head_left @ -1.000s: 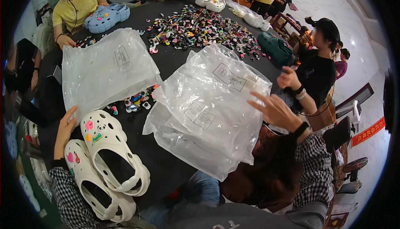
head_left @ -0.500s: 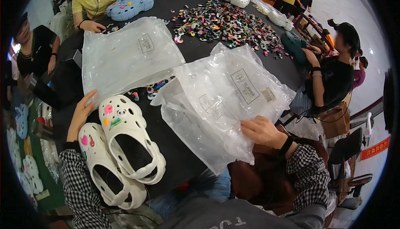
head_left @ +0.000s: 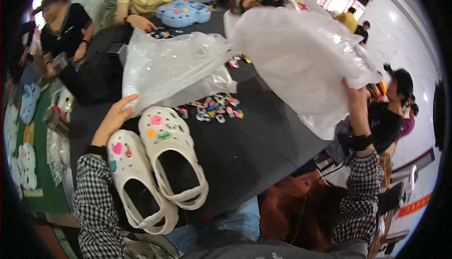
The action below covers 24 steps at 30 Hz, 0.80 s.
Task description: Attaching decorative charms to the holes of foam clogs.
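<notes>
My left hand has its fingers closed on the near corner of a clear plastic bag on the table's left side. At the right, my right hand holds up a second translucent plastic bag, blurred by motion; the bag partly hides its fingers. Between my arms, close to me, lies a pair of white clogs: a left clog and a right clog, side by side with colourful charms on their toes. Several small shoe charms are scattered beyond the clogs.
A dark table spreads before me. At its far side a person in yellow sits by a blue clog. Other people sit left and right. A green surface at the left bears more clogs. The raised bag covers the large charm pile.
My right hand has lifted its plastic bag off the table, up and to the right, uncovering charms and tabletop. The left bag is creased and shifted slightly. The whole view has turned somewhat.
</notes>
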Motion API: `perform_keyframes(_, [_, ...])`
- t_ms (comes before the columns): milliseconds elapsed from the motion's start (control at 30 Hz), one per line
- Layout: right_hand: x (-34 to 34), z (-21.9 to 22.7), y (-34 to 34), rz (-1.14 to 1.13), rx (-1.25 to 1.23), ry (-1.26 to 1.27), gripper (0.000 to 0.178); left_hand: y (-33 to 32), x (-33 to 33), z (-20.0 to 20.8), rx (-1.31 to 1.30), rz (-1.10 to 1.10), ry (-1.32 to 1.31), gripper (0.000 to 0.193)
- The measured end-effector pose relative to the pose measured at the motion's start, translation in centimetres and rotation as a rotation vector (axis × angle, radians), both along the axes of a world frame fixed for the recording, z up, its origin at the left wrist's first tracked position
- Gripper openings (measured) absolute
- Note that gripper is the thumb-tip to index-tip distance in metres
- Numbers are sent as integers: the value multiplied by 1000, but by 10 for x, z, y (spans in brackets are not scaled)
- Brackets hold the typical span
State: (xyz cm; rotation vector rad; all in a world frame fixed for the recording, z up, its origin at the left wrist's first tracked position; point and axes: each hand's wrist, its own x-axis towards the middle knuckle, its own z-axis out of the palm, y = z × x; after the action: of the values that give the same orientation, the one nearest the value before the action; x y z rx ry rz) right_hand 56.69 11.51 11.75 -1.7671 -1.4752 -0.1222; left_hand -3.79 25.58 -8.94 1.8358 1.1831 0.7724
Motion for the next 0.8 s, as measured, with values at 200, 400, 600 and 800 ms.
perform_keyframes(200, [-18,120,73,5,275,216,44,-3,4,-3,13,43,-46,50])
perform_keyframes(400, [-156,139,140,305,235,-378,27,-4,11,7,15,39,-176,53])
perform_keyframes(600, [-306,-24,185,545,82,-591,35,-10,22,32,-15,19,-398,49])
perform_keyframes(800, [-367,-116,167,902,-180,-548,44,-14,21,33,-277,-45,-852,56])
